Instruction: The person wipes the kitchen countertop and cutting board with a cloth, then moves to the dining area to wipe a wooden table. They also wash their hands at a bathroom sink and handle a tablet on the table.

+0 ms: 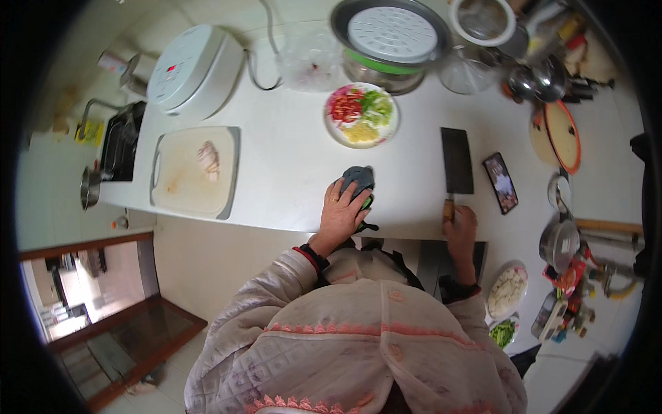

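Observation:
Near the counter's front edge, my left hand (339, 209) presses on a dark grey-blue cloth (358, 176), its fingers spread over the bunched fabric. A bit of green shows beside the fingers, and a dark strip trails toward the edge. Farther right, my right hand (461, 230) has its fingers closed around the wooden handle of a cleaver (456, 160). The cleaver's broad dark blade points away from me and looks flat against the counter. Beyond my left hand is a plate (363, 141) of chopped red, green and yellow pieces.
A cutting board (186, 193) with pale sliced meat (208, 160) lies at left, below a white rice cooker (186, 72). Right of the cleaver lies a phone (500, 182). A steamer pot (386, 76) stands at the back; plates of white (508, 292) and green food (503, 334) sit lower right.

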Available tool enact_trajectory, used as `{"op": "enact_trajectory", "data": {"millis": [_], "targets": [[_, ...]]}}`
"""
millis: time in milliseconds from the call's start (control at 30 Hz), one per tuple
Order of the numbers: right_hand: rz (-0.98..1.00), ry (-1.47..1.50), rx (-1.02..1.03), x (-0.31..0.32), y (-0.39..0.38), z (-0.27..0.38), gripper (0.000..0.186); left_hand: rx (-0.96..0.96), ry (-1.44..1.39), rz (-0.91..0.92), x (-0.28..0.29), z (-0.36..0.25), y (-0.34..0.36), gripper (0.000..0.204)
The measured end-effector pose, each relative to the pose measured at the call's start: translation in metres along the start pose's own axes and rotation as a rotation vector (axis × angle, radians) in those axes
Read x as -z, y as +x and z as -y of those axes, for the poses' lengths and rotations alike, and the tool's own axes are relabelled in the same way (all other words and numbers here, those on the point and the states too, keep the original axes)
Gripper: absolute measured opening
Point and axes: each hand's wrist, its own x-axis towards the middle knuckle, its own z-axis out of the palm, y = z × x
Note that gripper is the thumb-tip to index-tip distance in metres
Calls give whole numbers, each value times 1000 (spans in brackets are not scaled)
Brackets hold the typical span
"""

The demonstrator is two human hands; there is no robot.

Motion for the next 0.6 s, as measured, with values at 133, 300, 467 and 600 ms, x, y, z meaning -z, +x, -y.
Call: {"op": "enact_trajectory", "data": {"millis": [133,300,467,600], "targets": [[-24,55,-22,-11,-6,6,56,-161,-76,35,-25,-24,41,55],[1,29,-71,-12,9,0,53,-246,-128,143,-58,-63,81,53],[-132,31,27,-8,39,-16,45,-416,-230,242,-73,-98,80,47],[-203,-5,17,1,36,-15,37,-541,-233,320,-56,-90,45,42]]}}
